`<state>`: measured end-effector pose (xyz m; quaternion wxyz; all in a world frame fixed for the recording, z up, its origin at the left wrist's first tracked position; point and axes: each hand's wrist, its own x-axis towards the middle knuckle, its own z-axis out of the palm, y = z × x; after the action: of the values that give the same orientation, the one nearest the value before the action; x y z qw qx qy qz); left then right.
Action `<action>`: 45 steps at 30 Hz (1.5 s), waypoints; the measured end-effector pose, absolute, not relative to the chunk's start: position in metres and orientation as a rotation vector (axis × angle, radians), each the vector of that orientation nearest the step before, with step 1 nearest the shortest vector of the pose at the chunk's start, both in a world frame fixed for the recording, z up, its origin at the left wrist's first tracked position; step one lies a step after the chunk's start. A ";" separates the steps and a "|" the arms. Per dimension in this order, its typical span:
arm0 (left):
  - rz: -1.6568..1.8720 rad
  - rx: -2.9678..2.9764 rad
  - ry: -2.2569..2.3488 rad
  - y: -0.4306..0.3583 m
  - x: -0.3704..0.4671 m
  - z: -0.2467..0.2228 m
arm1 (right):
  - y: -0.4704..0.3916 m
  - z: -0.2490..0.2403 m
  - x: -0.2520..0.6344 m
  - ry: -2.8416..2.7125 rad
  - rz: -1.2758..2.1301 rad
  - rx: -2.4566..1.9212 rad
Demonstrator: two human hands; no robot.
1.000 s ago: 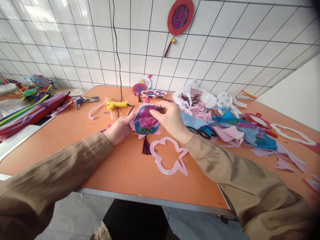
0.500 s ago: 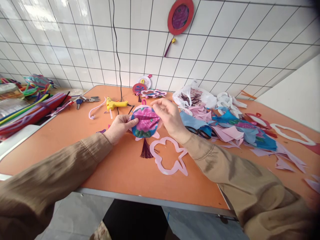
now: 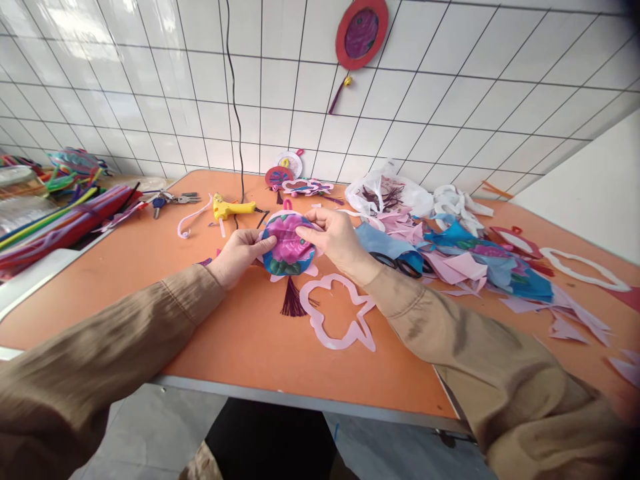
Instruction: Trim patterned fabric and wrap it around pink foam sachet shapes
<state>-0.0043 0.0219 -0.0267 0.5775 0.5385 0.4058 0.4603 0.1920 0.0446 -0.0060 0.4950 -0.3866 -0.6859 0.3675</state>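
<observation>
Left grip [image 3: 239, 253] and right grip [image 3: 339, 240] pinch opposite sides of a floral fabric disc [image 3: 289, 248] between them at an orange surface [image 3: 240, 347]. A dark purple tassel [image 3: 293, 300] trails below the disc, next to a pink fish-shaped cutout frame [image 3: 340, 344]. A yellow glue gun [image 3: 236, 209] lies beyond the left grip; black scissor handles [image 3: 397, 263] lie beside the right wrist.
</observation>
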 end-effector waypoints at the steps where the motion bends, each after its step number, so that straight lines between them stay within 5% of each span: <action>1: 1.076 1.265 0.952 0.022 -0.004 -0.026 | 0.044 -0.006 0.192 -1.673 0.868 -0.948; 45: 1.157 1.330 0.970 0.017 -0.001 -0.017 | 0.040 -0.013 0.186 -1.732 0.869 -0.983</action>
<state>-0.0009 0.0172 -0.0167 0.5350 0.5585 0.4072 0.4858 0.1862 0.0399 -0.0132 0.4657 -0.4004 -0.7053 0.3539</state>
